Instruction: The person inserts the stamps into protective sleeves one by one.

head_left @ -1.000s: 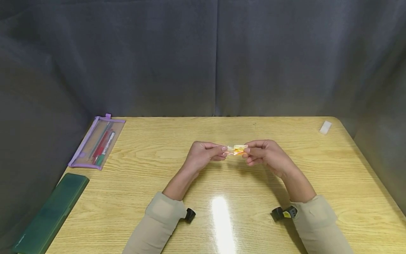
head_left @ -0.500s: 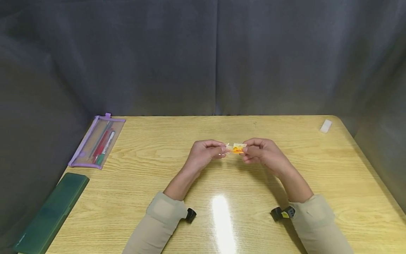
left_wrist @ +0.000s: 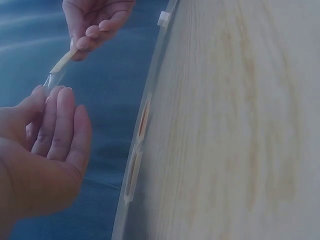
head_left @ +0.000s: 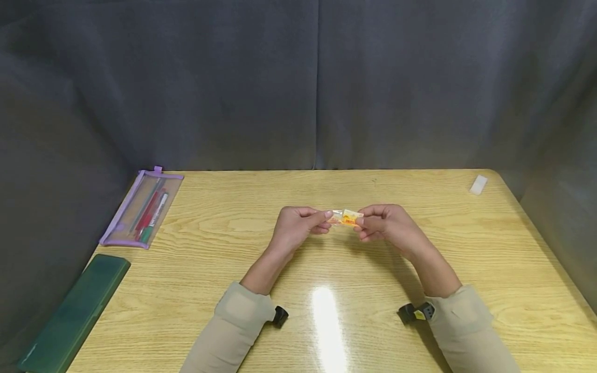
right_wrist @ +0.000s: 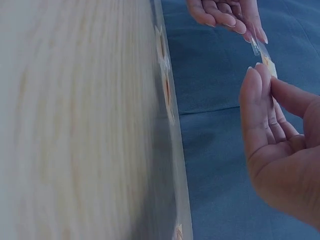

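Above the middle of the table, both hands hold a small flat yellow-and-orange printed piece [head_left: 352, 217] with a clear plastic wrapper [head_left: 337, 217] at its left end. My left hand [head_left: 297, 226] pinches the wrapper between thumb and fingers. From the other side, my right hand [head_left: 389, 226] pinches the printed piece, thumb toward me. In the left wrist view the printed piece [left_wrist: 63, 61] appears as a thin pale strip running from the far hand down to the clear film. The fingertips hide both ends.
A purple-edged mesh pouch [head_left: 112, 211] containing pens lies at the table's back left. Nearer on the left is a long dark green case [head_left: 76, 313]. A small white block [head_left: 478, 185] sits at the back right corner. Dark curtains [head_left: 224, 88] surround the wooden table [head_left: 224, 207].
The printed piece has tilted slightly between the hands, and the left thumb has shifted a little on the wrapper. Both hands keep their pinch in nearly the same place.
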The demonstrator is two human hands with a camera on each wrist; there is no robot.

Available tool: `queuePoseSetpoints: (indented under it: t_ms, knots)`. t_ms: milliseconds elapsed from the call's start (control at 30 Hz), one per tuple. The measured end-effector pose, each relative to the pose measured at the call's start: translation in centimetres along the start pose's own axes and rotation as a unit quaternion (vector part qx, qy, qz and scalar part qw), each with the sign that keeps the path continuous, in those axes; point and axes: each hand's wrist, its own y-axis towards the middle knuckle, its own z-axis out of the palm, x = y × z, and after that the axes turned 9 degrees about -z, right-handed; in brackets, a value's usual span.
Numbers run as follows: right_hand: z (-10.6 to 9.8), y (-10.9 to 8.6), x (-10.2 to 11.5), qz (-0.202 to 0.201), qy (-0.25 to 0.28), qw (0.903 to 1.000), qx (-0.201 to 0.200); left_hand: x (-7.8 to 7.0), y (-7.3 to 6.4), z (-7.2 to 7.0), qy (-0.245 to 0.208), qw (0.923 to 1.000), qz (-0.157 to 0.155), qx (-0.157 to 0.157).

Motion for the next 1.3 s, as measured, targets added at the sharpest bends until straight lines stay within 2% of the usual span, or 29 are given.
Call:
queuePoseSetpoints:
  t_ms: [267, 467, 833, 1033, 1300]
  knots:
    - [-0.16, -0.15, 0.10, -0.001, -0.013, 0.9998, 0.017, -0.06, -0.06, -0.04, 0.018, 0.9998, 0.003, -0.001]
    - [-0.34, -0.30, 0.15, -0.002, -0.008, 0.9999, 0.014, -0.03, -0.13, -0.14, 0.030, 0.9995, -0.013, -0.005]
    - [-0.50, -0.21, 0.04, -0.005, -0.015, 0.9999, -0.001, 0.22, -0.03, -0.02, 0.046, 0.9989, -0.007, 0.002]
    - [-0.25, -0.06, -0.07, -0.019, 0.004, 0.9998, -0.006, 0.23, -0.10, -0.01, 0.030, 0.9995, -0.003, -0.005]
    - [-0.14, -0.07, 0.18, -0.021, -0.015, 0.9995, -0.019, 0.12, -0.08, -0.03, 0.030, 0.9994, -0.007, -0.014]
